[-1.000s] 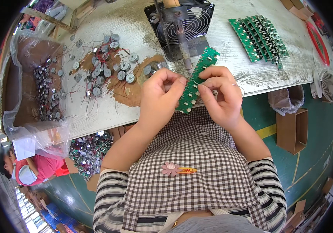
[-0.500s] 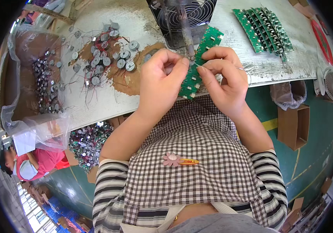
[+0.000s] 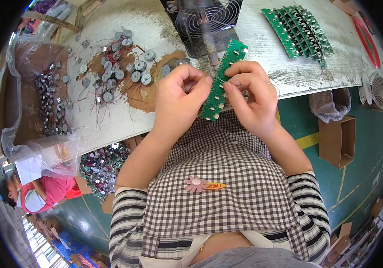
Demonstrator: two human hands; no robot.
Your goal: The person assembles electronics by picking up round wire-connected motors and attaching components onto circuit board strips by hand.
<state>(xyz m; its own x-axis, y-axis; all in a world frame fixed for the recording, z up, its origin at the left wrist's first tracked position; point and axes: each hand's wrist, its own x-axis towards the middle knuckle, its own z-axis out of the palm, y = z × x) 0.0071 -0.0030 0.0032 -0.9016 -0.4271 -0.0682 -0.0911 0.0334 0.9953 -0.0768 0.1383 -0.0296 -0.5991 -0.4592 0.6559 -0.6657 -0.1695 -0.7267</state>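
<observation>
1. And the green circuit board (image 3: 217, 89) comes back a touch toward the person, both hands travelling with it; half a second ago it sits farther out beneath the metal rod (image 3: 207, 42).
2. What does that mean for the work in hand? A small repositioning, I judge: the rod's tip now lines up with a part of the board nearer its far end. It ends just beside the left edge; whether they touch, I cannot tell.
3. The board itself is up in the air, tilted, far end leaning right over the desk (image 3: 254, 33), near end past the desk's near edge.
4. Left hand (image 3: 180, 96): thumb and forefinger pinching at the board's left edge, the other fingers curled in. Anything else tucked between them is hidden.
5. Right hand (image 3: 258, 96): fingertips and thumb closing on the board's right edge, a thin wire loop (image 3: 278, 93) curving out beside it. Where that wire leads, I cannot tell.
6. Around them, a black fan (image 3: 225, 15) stands behind the rod, a row of green boards (image 3: 296, 33) waits far right, and small round motors (image 3: 111, 73) with red wires lie scattered left.
</observation>
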